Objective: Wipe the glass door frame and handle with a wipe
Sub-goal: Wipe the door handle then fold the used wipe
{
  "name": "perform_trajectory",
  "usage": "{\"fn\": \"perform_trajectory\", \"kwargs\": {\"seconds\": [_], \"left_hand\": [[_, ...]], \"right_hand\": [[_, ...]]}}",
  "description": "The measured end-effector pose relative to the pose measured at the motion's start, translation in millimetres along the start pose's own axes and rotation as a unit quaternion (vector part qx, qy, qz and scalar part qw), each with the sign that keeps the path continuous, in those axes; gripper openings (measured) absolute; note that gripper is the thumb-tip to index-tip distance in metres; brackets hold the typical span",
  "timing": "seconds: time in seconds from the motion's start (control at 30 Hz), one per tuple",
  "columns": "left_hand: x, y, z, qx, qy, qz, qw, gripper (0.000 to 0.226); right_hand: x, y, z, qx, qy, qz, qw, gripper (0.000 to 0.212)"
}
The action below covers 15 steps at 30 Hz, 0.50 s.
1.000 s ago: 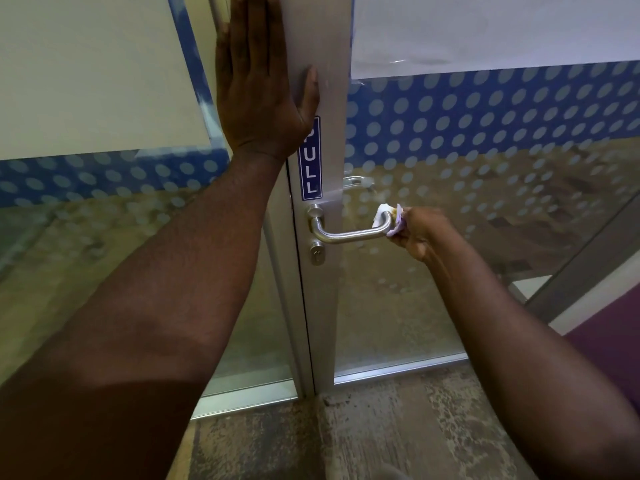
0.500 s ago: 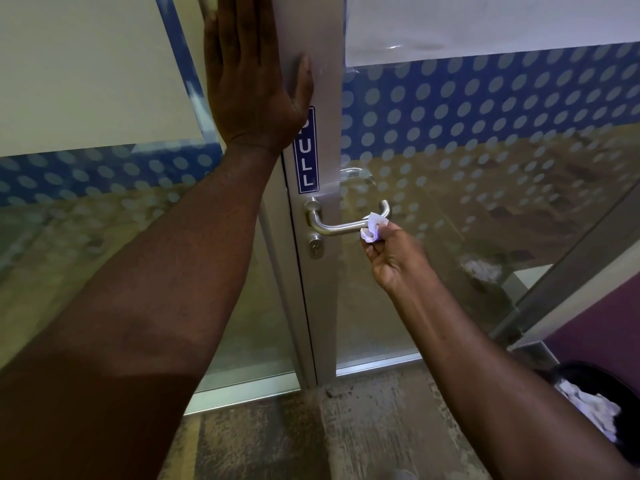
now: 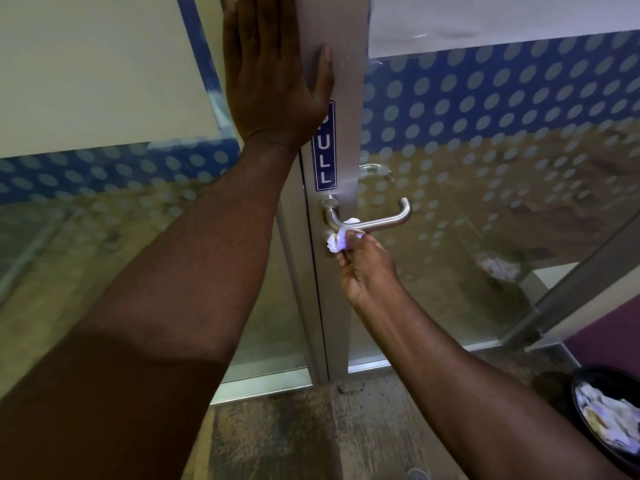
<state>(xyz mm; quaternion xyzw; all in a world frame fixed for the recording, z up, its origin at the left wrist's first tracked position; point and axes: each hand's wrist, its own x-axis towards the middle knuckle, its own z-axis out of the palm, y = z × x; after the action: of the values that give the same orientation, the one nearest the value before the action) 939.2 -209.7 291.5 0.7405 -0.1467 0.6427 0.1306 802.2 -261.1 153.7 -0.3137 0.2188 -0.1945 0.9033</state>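
A silver lever handle (image 3: 381,221) sticks out from the grey metal door frame (image 3: 341,306), below a blue PULL sticker (image 3: 325,157). My right hand (image 3: 367,268) is closed on a crumpled white wipe (image 3: 341,237), pressing it against the handle's inner end near the frame and over the keyhole. My left hand (image 3: 273,74) lies flat with fingers spread on the frame above the sticker, its forearm crossing the left glass panel.
Glass panels with a blue dotted band (image 3: 502,91) flank the frame. A black waste bin (image 3: 606,417) holding crumpled paper stands on the floor at the lower right. Worn carpet (image 3: 311,434) runs along the door's bottom rail.
My right hand has slid the wipe left along the handle, from its outer curved end to the base by the frame. The left hand has stayed flat on the frame.
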Motion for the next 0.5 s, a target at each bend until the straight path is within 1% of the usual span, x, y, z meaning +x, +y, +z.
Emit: {"fn": "perform_trajectory", "kwargs": {"seconds": [0.13,0.23,0.27,0.33,0.37,0.43,0.5], "left_hand": [[-1,0,-2,0.001,-0.020,-0.003,1.000,0.074],[-1,-1,-4,0.000,-0.084,-0.011,0.996,0.084],[-2,-1,-4,-0.003,-0.094,-0.015,0.995,0.086],[-2,-1,-4,-0.009,-0.092,-0.016,0.996,0.087],[-2,-1,-3,-0.011,-0.093,-0.016,0.995,0.087],[-3,-1,-1,-0.017,-0.090,-0.017,0.996,0.087],[-3,-2,2,-0.010,-0.063,-0.015,0.998,0.083]], "right_hand": [[4,6,-1,-0.002,-0.025,0.027,0.999,0.034],[5,7,1,-0.021,-0.044,0.039,0.998,0.034],[7,7,1,-0.014,-0.048,0.050,0.998,0.037],[12,6,0,-0.003,-0.072,0.072,0.995,0.051],[14,5,1,-0.002,-0.087,0.080,0.993,0.052],[15,3,1,0.011,-0.109,0.093,0.990,0.045],[13,3,0,0.037,-0.111,0.105,0.988,0.037]]}}
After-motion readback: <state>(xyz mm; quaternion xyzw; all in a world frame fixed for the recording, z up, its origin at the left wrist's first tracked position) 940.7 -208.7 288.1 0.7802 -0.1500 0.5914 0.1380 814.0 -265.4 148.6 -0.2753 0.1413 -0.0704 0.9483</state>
